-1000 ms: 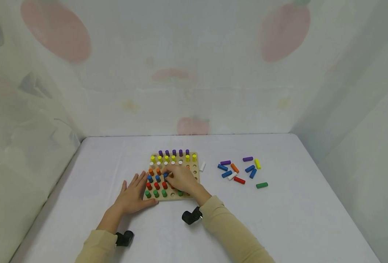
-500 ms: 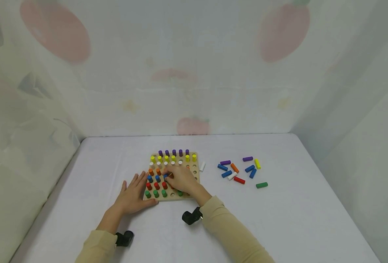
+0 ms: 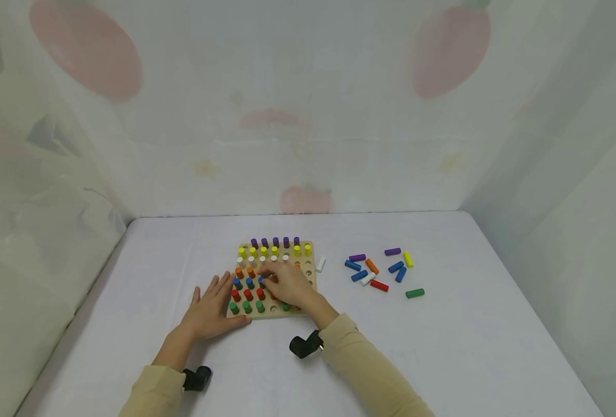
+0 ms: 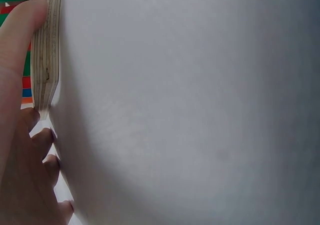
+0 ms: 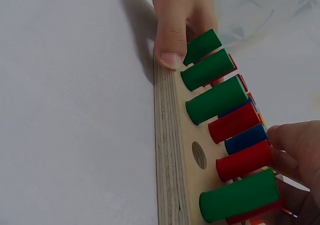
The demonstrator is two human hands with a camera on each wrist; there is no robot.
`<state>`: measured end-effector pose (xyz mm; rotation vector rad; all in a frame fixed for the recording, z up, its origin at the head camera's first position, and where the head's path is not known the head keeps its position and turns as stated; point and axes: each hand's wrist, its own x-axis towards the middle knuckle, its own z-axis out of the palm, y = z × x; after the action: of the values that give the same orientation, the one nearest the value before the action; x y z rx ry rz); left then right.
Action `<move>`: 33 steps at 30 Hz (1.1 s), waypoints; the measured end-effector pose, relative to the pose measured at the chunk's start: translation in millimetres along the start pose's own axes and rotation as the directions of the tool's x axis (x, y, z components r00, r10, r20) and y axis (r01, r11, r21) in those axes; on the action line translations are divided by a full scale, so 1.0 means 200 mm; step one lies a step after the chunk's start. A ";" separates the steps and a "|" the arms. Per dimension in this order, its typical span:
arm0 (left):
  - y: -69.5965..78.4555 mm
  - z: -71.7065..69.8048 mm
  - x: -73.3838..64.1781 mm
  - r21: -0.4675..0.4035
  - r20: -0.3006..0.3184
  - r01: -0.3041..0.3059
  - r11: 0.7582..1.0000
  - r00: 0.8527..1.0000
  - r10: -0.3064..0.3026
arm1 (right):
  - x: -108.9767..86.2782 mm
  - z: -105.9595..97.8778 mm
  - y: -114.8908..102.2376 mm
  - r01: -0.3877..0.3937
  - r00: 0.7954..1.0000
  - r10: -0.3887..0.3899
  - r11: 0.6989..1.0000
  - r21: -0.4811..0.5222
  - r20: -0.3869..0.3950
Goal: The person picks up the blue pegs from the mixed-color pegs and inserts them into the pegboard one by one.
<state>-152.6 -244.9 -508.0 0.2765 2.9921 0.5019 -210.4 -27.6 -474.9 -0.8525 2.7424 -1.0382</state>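
A wooden peg board lies on the white table with rows of purple, yellow, white, orange, blue, red and green pegs standing in its holes. My left hand rests at its left front corner, fingers spread along the left side and thumb on the front edge. Over the middle of the board, my right hand has its thumb and finger at the top of an upright blue peg, pinching it. The right hand covers several holes and pegs behind it in the head view.
To the board's right lie several loose pegs: a white one near its edge, a red one, an orange one, a yellow one, a green one, plus blue and purple ones. A fabric wall stands behind the table.
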 end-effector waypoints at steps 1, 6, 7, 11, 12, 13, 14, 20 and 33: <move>0.00 0.00 0.00 -0.001 0.002 0.000 1.000 1.000 0.000 | 0.00 0.00 0.00 -0.002 1.000 0.002 1.000 0.008 -0.004; 0.01 -0.01 0.00 -0.009 0.005 0.001 1.000 1.000 -0.001 | -0.02 -0.02 -0.01 -0.006 0.999 0.007 1.000 0.030 -0.036; 0.00 -0.01 0.00 -0.010 0.004 0.000 1.000 1.000 0.000 | -0.03 -0.03 0.00 -0.006 0.999 0.007 1.000 0.031 -0.043; 0.01 -0.01 0.00 -0.008 0.001 0.002 1.000 1.000 -0.002 | -0.04 -0.05 0.00 0.011 0.997 -0.008 0.999 0.050 -0.071; 0.01 -0.01 0.00 -0.007 -0.001 0.001 1.000 1.000 -0.001 | -0.04 -0.06 0.00 0.019 0.997 -0.015 0.998 0.055 -0.080; 0.01 -0.01 0.00 -0.006 0.000 0.002 1.000 1.000 -0.002 | -0.05 -0.07 0.00 0.026 0.996 -0.021 0.998 0.058 -0.087; 0.01 -0.01 0.00 -0.005 0.000 0.002 1.000 1.000 -0.002 | -0.05 -0.07 0.00 0.031 0.995 -0.025 0.998 0.057 -0.096; 0.01 -0.01 0.01 -0.008 0.000 0.001 1.000 1.000 -0.001 | -0.11 -0.11 0.00 0.046 0.989 -0.038 0.997 0.057 -0.140; 0.01 -0.02 0.00 -0.015 0.013 0.008 1.000 1.000 -0.008 | -0.21 -0.19 0.06 0.057 0.983 -0.035 0.991 0.119 -0.179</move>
<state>-153.2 -244.5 -504.5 0.2656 2.9744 0.5189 -191.7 23.9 -457.8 -0.8468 2.7737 -1.3384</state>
